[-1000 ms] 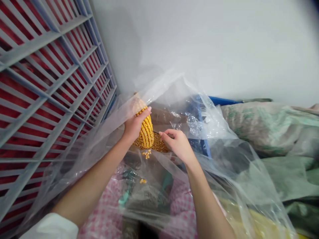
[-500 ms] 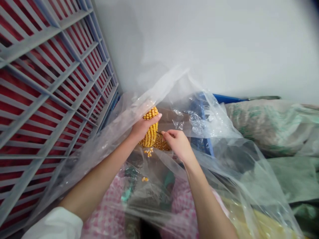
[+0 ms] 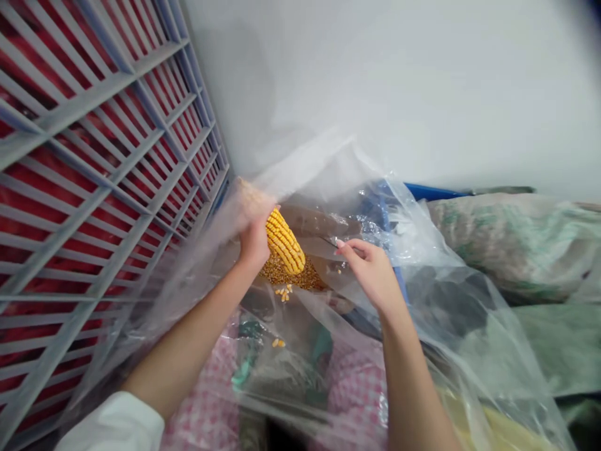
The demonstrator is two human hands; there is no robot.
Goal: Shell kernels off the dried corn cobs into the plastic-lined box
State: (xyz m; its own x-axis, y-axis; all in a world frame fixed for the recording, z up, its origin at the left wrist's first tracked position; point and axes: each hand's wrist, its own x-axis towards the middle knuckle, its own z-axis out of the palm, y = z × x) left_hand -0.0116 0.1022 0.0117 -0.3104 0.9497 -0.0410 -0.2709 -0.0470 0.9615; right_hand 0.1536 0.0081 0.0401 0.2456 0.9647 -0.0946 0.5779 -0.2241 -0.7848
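Observation:
My left hand (image 3: pixel 253 241) grips a corn cob (image 3: pixel 284 241), which tilts with its yellow kernels showing to the right of my hand. Its pale upper end (image 3: pixel 251 197) looks stripped and is blurred behind transparent plastic sheeting (image 3: pixel 323 166). My right hand (image 3: pixel 370 269) is apart from the cob to the right, fingers loosely curved, with nothing visible in them. Below the cob lies a heap of loose corn kernels (image 3: pixel 286 275). A few stray kernels (image 3: pixel 284 292) rest on the plastic just beneath it.
A grey slatted crate (image 3: pixel 94 156) with red behind it fills the left side, and a white wall (image 3: pixel 399 81) rises ahead. Woven green-and-white sacks (image 3: pixel 507 244) lie at right, with a blue bar (image 3: pixel 434 191) behind the plastic. Pink checked cloth (image 3: pixel 357 394) lies below.
My left hand has turned the cob, so its pale end now shows at upper left. My right hand has moved right, away from the cob.

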